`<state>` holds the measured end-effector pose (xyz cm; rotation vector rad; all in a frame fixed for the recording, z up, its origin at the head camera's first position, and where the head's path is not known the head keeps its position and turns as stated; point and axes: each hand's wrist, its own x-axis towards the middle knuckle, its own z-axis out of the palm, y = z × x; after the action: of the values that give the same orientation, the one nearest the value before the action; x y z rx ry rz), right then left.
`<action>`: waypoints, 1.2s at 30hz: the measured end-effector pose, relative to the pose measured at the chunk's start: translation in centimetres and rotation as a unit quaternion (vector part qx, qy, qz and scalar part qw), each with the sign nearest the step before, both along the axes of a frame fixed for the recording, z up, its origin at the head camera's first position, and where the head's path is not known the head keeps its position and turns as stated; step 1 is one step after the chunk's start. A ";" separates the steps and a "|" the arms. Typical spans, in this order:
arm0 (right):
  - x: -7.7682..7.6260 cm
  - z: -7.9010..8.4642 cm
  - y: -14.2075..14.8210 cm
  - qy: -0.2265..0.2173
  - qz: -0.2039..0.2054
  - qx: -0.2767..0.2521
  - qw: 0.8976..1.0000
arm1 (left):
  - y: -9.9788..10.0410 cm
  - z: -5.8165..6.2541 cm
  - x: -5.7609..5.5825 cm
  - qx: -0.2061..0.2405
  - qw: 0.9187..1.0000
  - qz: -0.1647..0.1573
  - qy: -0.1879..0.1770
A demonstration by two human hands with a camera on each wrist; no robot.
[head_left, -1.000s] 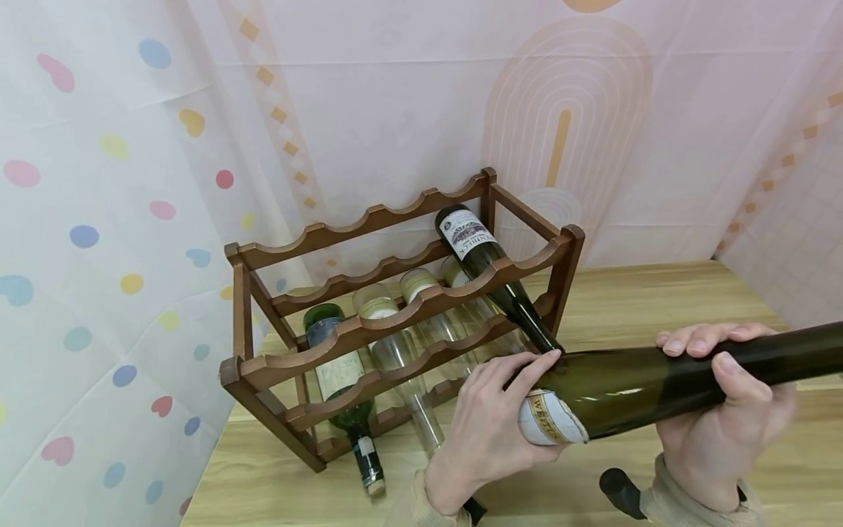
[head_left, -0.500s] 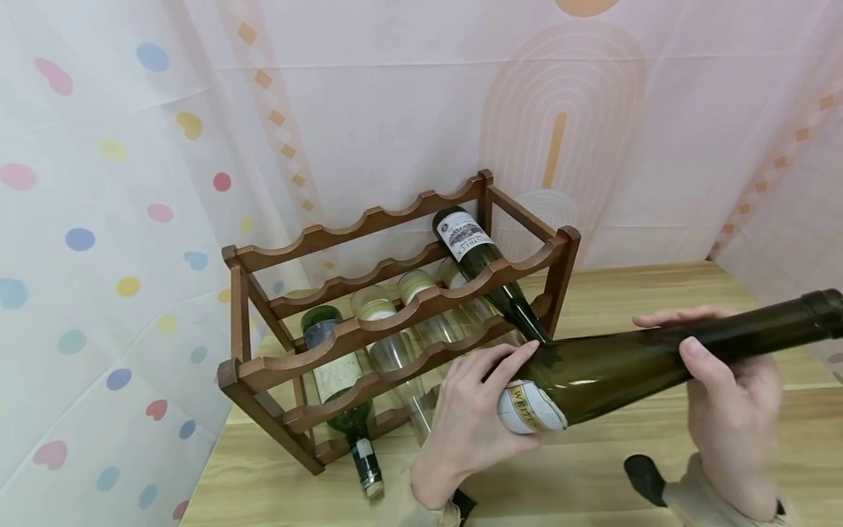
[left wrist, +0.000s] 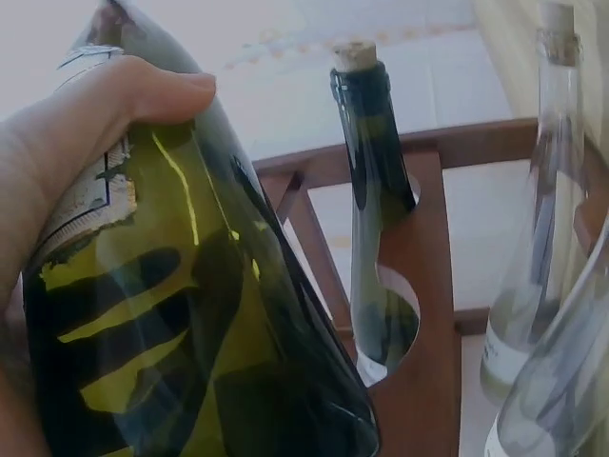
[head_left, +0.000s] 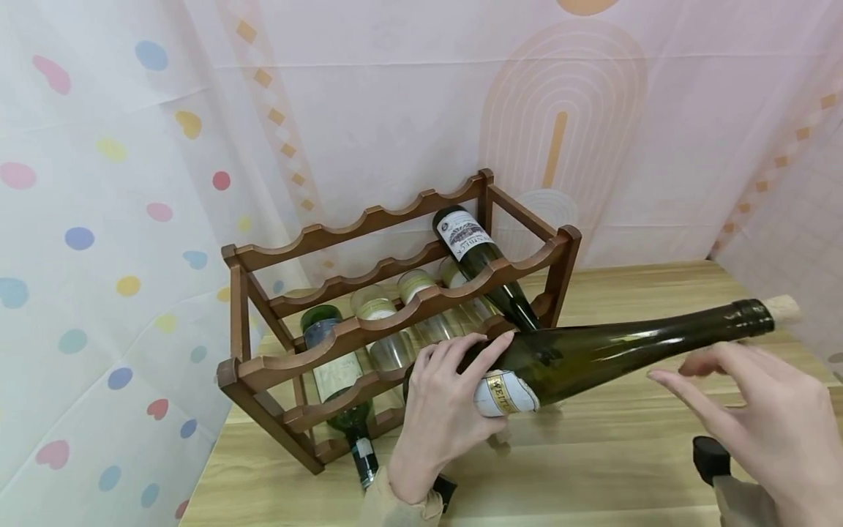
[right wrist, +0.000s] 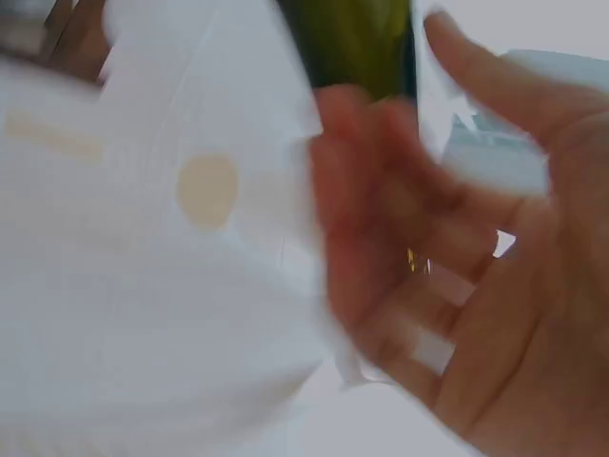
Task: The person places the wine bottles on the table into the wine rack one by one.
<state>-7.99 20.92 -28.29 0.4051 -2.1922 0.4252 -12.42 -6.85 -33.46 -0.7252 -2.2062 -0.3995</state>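
Note:
A long green wine bottle [head_left: 593, 359] with a torn white label and a pale cork [head_left: 782, 309] lies slantwise in front of the rack, neck to the right. My left hand [head_left: 437, 417] grips it near the base, thumb below and fingers over the top. In the left wrist view the bottle [left wrist: 214, 305] fills the near side, the thumb across its label. Just below the neck is my right hand [head_left: 770, 417], thumb and fingers apart and holding nothing. That hand [right wrist: 447, 228] is blurred in the right wrist view, fingers overlapping the green glass.
A brown wooden wine rack [head_left: 563, 274] stands on the wood-grain table [head_left: 632, 476]. A dark labelled bottle [head_left: 464, 233] lies at its right, neck down toward the front. Lower down rest a corked green bottle [head_left: 339, 369] and several clear bottles [head_left: 391, 348]. Patterned curtains [head_left: 395, 110] hang behind.
My right hand has let go of the bottle's neck and moved down and right. The bottle has shifted left in my left hand's grip, bringing its corked end into view.

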 end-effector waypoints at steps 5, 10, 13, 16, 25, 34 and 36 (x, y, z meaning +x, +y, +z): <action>-1.4 0.3 -1.4 0.175 0.049 0.057 0.982 | -0.5 0.1 -0.1 -0.017 1.000 0.025 -0.001; -2.3 0.0 -2.1 0.181 0.040 0.108 0.977 | -0.7 0.0 -0.3 -0.043 0.998 0.036 0.037; -2.7 -0.6 -2.0 0.120 0.033 0.144 0.982 | -0.6 -0.1 -0.5 -0.058 0.996 0.035 0.063; -2.8 -1.3 -1.7 0.057 0.024 0.183 0.981 | -0.5 -0.1 -0.6 -0.072 0.994 0.031 0.082; -3.7 -3.0 -0.9 0.027 0.043 0.205 0.977 | -0.3 -0.1 -0.4 -0.117 0.990 0.020 0.079; -4.0 -3.9 -0.2 0.036 0.048 0.207 0.976 | -0.3 -0.2 -0.4 -0.127 0.991 0.017 0.035; -3.9 -4.0 -0.1 0.039 0.042 0.206 0.977 | -0.2 -0.2 -0.4 -0.127 0.991 0.015 0.026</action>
<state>-11.91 20.79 -32.33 0.7283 -2.1876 -0.0063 -12.82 -7.07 -33.66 -0.8267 -2.2394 -0.0840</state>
